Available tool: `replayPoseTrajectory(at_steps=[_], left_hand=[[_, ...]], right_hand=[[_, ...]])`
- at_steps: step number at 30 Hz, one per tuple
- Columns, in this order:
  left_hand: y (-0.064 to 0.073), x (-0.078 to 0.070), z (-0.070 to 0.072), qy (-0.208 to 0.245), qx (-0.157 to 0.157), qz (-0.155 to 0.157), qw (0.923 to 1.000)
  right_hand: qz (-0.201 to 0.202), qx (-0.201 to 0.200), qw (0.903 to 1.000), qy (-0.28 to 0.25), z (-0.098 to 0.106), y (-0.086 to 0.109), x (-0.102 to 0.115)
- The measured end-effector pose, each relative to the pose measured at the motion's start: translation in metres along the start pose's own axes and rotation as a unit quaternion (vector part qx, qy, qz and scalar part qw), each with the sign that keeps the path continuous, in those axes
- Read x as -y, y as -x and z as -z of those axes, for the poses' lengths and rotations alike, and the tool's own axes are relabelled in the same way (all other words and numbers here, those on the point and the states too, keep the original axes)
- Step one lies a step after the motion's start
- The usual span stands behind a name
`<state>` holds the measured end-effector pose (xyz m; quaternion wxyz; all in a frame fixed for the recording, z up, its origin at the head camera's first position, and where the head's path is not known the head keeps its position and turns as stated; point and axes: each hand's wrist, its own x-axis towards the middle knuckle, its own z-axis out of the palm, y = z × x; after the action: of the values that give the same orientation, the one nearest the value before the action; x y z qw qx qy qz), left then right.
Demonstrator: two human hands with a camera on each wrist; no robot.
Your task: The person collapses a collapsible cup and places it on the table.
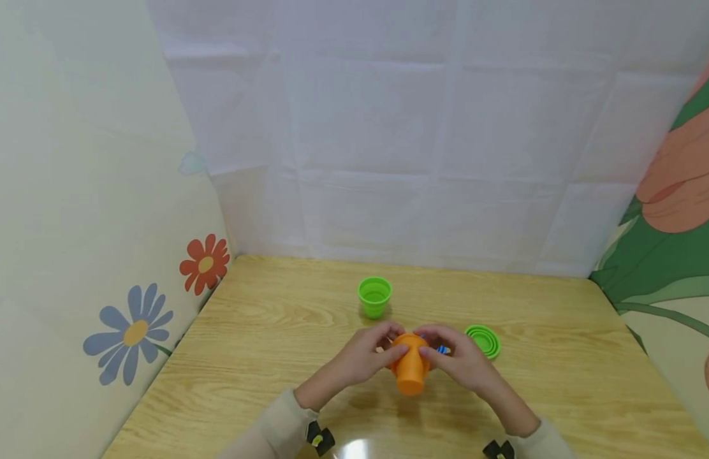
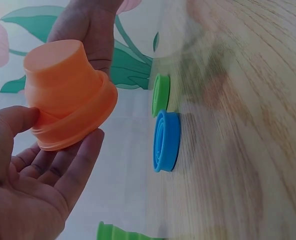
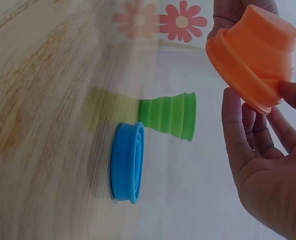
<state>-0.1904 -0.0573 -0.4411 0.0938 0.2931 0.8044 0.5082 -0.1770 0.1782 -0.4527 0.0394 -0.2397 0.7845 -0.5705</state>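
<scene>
An orange collapsible cup (image 1: 410,371) is held above the table between both hands, its base tipped toward me and its rim facing away. Part of its wall is folded unevenly near the rim, as the left wrist view shows. My left hand (image 1: 363,356) pinches the cup's left side, thumb on the wall and fingers at the rim. From the other side, my right hand (image 1: 462,358) grips it the same way. Beyond the hands, a blue collapsed cup (image 3: 127,163) lies flat on the table, mostly hidden in the head view.
A green cup (image 1: 375,298) stands extended on the wooden table (image 1: 285,319), behind the hands. To the right of the right hand lies a green collapsed cup (image 1: 483,342). A white cloth (image 1: 377,159) hangs along the back, with flower-printed sheets on both sides.
</scene>
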Motion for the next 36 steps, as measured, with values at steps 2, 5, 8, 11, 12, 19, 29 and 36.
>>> replayPoseTrajectory(at_steps=[2,5,8,11,12,19,29,36], left_hand=[[0.000,0.000,0.001,0.003,-0.002,-0.003,1.0000],[-0.001,0.000,0.002,-0.004,-0.007,-0.009,0.9999],[-0.001,0.000,0.002,-0.016,-0.012,-0.015,0.9997],[-0.002,0.001,0.003,-0.027,-0.017,-0.024,0.9992],[-0.002,0.002,0.003,-0.030,-0.017,-0.027,0.9990],[-0.002,0.004,0.003,-0.042,-0.023,-0.035,0.9982],[-0.003,0.002,0.002,-0.071,-0.041,-0.041,0.9958],[-0.004,0.003,0.001,-0.073,-0.064,-0.057,0.9937]], right_hand=[[-0.002,-0.004,1.0000,0.005,-0.001,0.000,-0.001],[-0.003,-0.006,1.0000,0.003,-0.001,-0.001,-0.002],[0.001,-0.008,1.0000,0.003,-0.002,-0.001,-0.002],[0.004,-0.009,0.9999,0.004,-0.002,-0.001,-0.002],[0.005,-0.009,0.9999,0.005,-0.002,-0.001,-0.002],[0.033,-0.025,0.9987,0.030,-0.004,-0.001,-0.003],[0.080,-0.066,0.9910,0.085,-0.011,-0.002,0.000],[0.071,-0.087,0.9889,0.097,-0.013,-0.004,-0.001]])
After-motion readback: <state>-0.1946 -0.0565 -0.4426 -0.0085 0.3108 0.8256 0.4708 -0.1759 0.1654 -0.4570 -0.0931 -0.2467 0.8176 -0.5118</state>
